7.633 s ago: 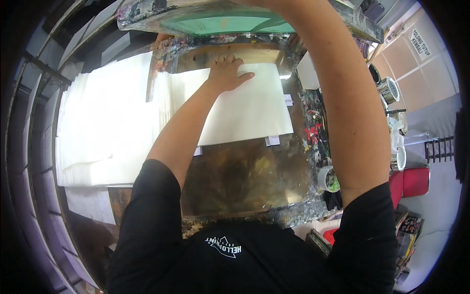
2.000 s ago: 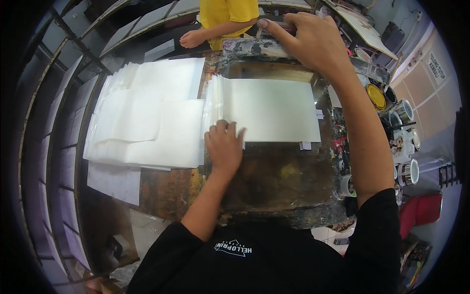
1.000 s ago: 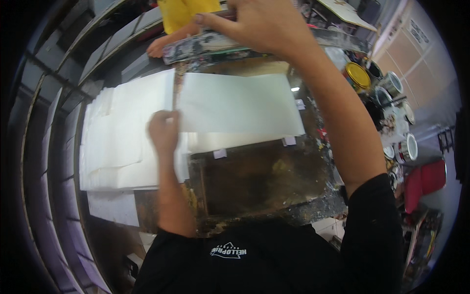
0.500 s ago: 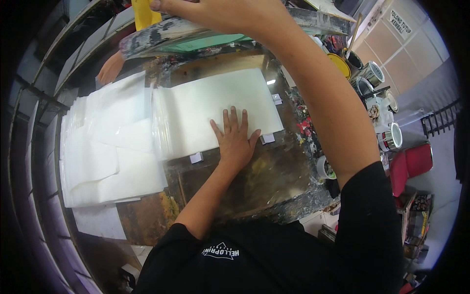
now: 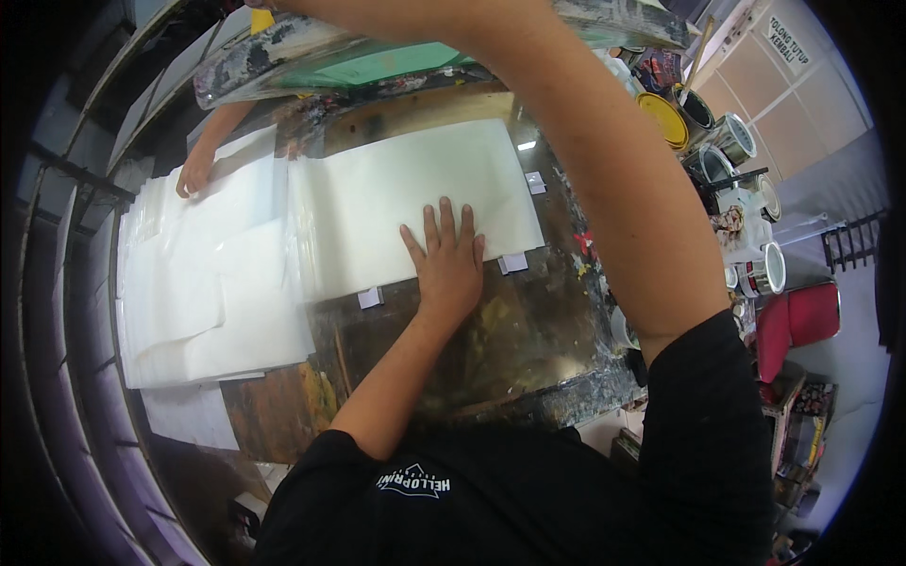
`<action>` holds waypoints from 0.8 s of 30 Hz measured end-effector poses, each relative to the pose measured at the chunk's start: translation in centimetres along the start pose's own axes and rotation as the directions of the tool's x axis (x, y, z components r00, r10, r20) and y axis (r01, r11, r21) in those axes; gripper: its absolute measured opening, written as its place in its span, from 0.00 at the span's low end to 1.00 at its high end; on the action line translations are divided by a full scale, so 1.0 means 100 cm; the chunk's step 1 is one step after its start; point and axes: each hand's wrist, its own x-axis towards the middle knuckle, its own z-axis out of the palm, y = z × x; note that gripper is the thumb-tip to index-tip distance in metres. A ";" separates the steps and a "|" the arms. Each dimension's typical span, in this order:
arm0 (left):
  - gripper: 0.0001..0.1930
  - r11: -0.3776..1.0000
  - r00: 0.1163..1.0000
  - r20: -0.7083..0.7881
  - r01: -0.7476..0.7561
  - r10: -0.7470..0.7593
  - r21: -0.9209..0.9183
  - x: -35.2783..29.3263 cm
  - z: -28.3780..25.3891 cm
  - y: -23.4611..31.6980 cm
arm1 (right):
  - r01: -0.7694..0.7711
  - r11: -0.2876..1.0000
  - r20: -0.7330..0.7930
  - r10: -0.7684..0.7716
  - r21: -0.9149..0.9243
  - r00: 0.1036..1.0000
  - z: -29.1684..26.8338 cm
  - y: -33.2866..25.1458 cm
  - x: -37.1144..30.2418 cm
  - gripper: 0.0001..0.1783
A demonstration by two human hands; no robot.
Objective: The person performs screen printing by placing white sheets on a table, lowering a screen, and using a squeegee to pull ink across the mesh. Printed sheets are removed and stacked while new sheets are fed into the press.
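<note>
My left hand (image 5: 448,269) lies flat with its fingers spread on a white plastic bag (image 5: 415,179). The bag rests on a dark, paint-stained board (image 5: 528,330) and joins a gathered, clear-edged fold on its left. My right hand (image 5: 330,8) reaches across the top of the picture, over a tilted screen frame (image 5: 231,75) with green mesh (image 5: 387,66); its fingers are mostly cut off at the edge. Beside its fingertips shows a bit of something yellow (image 5: 262,19). Small white tabs (image 5: 370,298) sit on the board along the bag's edges.
Another person's hand (image 5: 195,172) touches a thick stack of white plastic bags (image 5: 179,274) at the left. Metal rack bars (image 5: 71,170) stand beyond it. Paint cans (image 5: 731,141) and a yellow lid (image 5: 662,121) line the right side, near a red chair (image 5: 797,325).
The other person's hand has come out over the bag stack. My right hand and the yellow thing have moved up toward the picture's edge, with the frame slightly higher. My left hand stays on the bag.
</note>
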 end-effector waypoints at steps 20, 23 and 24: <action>0.30 1.000 1.000 0.004 0.002 -0.002 0.005 0.002 -0.009 -0.012 | 0.095 0.990 -0.062 -0.088 0.107 0.994 0.016 0.004 -0.008 0.47; 0.31 1.000 1.000 -0.002 -0.016 0.016 -0.007 0.000 -0.004 -0.011 | 0.083 0.989 -0.013 -0.082 0.124 0.997 0.009 0.006 -0.011 0.47; 0.31 1.000 1.000 -0.004 -0.018 0.018 -0.013 0.000 -0.004 -0.011 | 0.075 0.989 -0.001 -0.076 0.125 0.997 0.005 0.005 -0.010 0.47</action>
